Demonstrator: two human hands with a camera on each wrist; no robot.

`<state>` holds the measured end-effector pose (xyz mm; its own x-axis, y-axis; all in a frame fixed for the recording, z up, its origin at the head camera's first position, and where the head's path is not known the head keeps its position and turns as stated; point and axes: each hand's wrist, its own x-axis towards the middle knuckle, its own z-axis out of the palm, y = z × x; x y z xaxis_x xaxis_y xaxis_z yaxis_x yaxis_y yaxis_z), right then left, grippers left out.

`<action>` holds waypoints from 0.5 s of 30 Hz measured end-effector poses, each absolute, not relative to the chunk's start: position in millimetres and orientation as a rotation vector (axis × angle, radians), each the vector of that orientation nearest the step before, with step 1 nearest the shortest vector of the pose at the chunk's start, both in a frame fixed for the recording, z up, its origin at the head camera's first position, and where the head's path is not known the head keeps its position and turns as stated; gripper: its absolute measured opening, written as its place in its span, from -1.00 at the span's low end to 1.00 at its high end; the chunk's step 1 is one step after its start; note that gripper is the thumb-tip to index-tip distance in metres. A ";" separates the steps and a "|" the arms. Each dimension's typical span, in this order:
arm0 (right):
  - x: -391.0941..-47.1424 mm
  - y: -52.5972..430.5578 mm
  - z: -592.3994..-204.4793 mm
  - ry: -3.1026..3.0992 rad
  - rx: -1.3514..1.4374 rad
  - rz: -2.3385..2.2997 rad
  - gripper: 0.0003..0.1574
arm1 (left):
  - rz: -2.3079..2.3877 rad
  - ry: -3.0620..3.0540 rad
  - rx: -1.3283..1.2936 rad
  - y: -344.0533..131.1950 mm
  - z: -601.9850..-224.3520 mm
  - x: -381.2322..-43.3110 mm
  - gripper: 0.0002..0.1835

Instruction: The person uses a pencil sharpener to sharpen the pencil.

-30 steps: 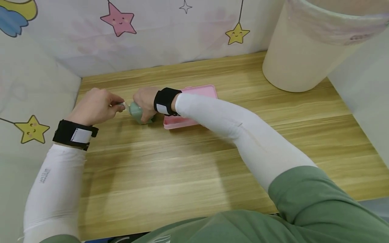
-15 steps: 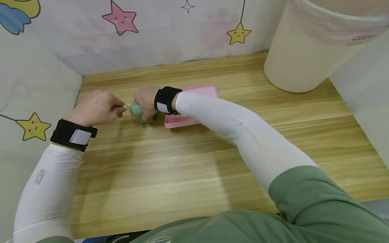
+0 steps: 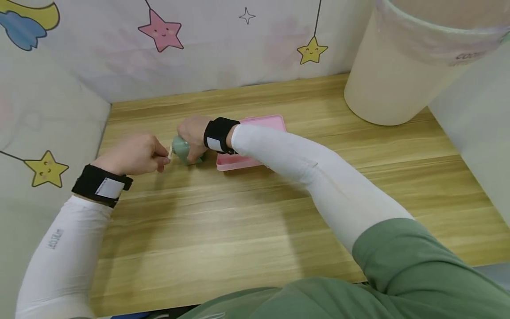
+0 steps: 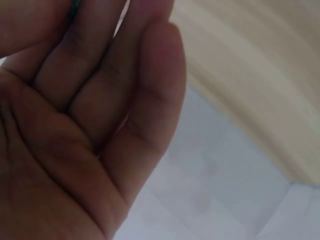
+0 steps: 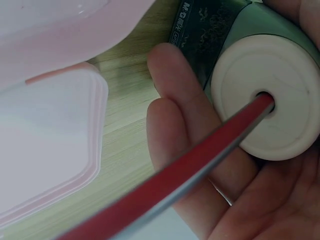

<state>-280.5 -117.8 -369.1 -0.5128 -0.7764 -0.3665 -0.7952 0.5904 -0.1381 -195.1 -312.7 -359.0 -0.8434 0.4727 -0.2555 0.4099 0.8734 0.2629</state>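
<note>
– While the right hand (image 3: 195, 135) lies over the far left part of the table (image 3: 247, 221), I would like to know what it grips; can you tell me?

– It grips a green pencil sharpener (image 3: 181, 149); the fingers curl around its body, and the right wrist view shows its round cream face (image 5: 287, 117), with the end of a red and grey pencil (image 5: 180, 165) inside the middle hole.

– And the left hand (image 3: 135, 153), is it free?

– No, it is closed at the fingertips; they pinch the end of the pale crank (image 3: 171, 152), on the left side of the sharpener; in the left wrist view I see well only the curled fingers (image 4: 160, 95), and what they hold is hidden there.

– Where is the sharpener, exactly?

– It is between the two hands, just to the left of the pink box (image 3: 239, 163); this box lies open on the table, and the right forearm (image 3: 275, 144) covers a part of it.

– What else is around?

– A big pale bin (image 3: 398, 79) stands at the far right; behind the far edge of the table there is a white wall (image 3: 223, 57) with a pink star (image 3: 162, 32) and a yellow star (image 3: 312, 51); each wrist wears a black band (image 3: 220, 129), and the sleeves (image 3: 59, 257) are white up to the green shirt (image 3: 318, 301).
</note>
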 end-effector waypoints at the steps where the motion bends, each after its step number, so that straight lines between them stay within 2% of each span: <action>1: -281.0 -118.4 -370.2 2.433 -1.265 0.068 -0.31 | 0.306 2.707 0.653 -313.8 -365.9 -195.8 -0.70; 7: -280.5 -119.7 -371.5 2.419 -1.289 0.027 -0.33 | 0.449 2.645 0.510 -321.1 -401.4 -207.6 -0.69; 15: -279.7 -115.6 -369.6 2.422 -1.319 0.005 -0.33 | 0.501 2.667 0.486 -326.0 -409.2 -236.9 -0.81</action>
